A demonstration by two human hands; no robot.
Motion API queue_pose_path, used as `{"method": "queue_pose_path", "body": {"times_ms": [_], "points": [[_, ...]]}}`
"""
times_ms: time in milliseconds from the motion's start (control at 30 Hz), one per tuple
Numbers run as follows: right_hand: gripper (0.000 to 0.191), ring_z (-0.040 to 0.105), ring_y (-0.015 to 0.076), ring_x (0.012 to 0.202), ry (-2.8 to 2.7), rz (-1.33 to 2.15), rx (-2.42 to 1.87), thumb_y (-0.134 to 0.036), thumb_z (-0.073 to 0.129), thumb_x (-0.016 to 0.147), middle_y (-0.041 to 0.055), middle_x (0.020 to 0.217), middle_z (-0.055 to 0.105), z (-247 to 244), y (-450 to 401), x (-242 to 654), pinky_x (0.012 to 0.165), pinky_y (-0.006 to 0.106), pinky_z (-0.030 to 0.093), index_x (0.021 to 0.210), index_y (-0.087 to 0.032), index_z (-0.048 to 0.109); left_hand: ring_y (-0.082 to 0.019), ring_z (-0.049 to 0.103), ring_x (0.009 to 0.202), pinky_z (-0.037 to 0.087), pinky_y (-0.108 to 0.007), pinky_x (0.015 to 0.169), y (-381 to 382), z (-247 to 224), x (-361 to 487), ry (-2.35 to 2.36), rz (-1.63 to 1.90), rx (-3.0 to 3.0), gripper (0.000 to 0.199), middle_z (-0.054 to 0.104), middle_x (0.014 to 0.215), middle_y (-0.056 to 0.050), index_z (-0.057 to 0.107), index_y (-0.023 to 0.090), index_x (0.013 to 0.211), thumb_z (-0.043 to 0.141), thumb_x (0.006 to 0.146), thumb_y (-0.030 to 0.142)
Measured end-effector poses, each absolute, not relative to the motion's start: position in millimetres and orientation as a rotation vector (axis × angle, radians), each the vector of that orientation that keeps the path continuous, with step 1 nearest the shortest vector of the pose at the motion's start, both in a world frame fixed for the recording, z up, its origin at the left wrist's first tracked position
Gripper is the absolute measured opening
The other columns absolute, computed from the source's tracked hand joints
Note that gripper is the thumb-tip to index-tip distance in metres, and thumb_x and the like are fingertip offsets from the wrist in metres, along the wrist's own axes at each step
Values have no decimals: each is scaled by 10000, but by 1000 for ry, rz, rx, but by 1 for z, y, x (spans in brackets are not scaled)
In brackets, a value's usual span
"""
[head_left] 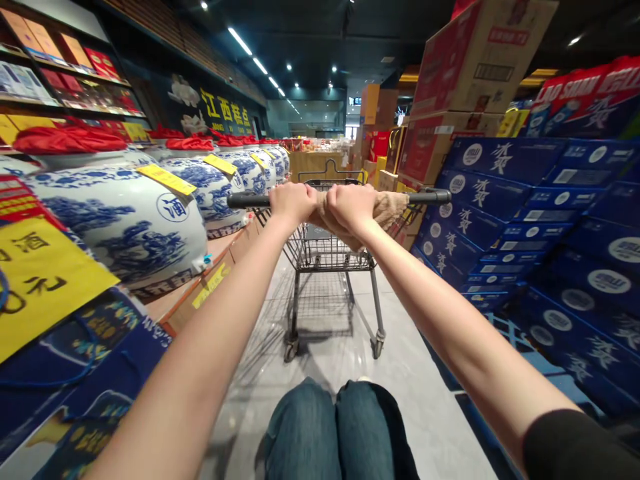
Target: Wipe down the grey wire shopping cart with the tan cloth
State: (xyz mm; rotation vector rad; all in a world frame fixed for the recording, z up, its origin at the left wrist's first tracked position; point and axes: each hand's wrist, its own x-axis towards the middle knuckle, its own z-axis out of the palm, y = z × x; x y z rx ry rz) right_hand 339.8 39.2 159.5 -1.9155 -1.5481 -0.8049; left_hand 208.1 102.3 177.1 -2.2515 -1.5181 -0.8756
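A dark wire shopping cart (335, 257) stands in front of me, its black handlebar (249, 199) running crosswise at arm's length. My left hand (293, 203) is closed around the bar, left of its middle. Just beside it, my right hand (350, 207) is closed over the bar together with a crumpled tan cloth-like item (390, 208). That item drapes over the bar and hangs beneath my right hand; its exact kind is unclear. The two hands nearly touch. Both sets of fingertips are hidden on the far side of the bar.
Large blue-and-white jars (115, 220) with red cloth tops line a ledge on the left. Stacked blue cartons (480, 193) and taller brown-and-red boxes (455, 73) rise on the right. Grey tiled floor (430, 387) runs between them. A wooden counter (315, 168) stands farther ahead.
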Motion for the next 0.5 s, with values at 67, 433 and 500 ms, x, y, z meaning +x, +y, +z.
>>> {"method": "queue_pose_path", "body": {"times_ms": [67, 433, 500], "points": [[555, 726, 263, 891, -1614, -772, -1895, -301, 300, 1061, 188, 991, 810, 162, 46, 327, 838, 377, 358, 992, -126, 822, -411, 719, 1059, 496, -432, 834, 114, 191, 203, -1507, -684, -2334, 611, 792, 1069, -251, 822, 84, 1085, 363, 930, 456], [540, 704, 287, 904, -1446, -857, -1932, -260, 301, 1025, 200, 986, 804, 153, 28, 375, 887, 418, 365, 969, -95, 813, -410, 700, 1070, 467, -455, 869, 111, 175, 196, -1521, -852, -2256, 697, 771, 1089, -269, 808, 55, 1121, 238, 988, 433], [562, 711, 284, 898, -1478, -818, -1931, -264, 285, 1035, 194, 996, 807, 156, 39, 350, 890, 421, 369, 980, -103, 821, -413, 691, 1102, 462, -460, 894, 109, 174, 201, -1538, -881, -2258, 686, 769, 1114, -266, 799, 54, 1155, 236, 992, 410]]}}
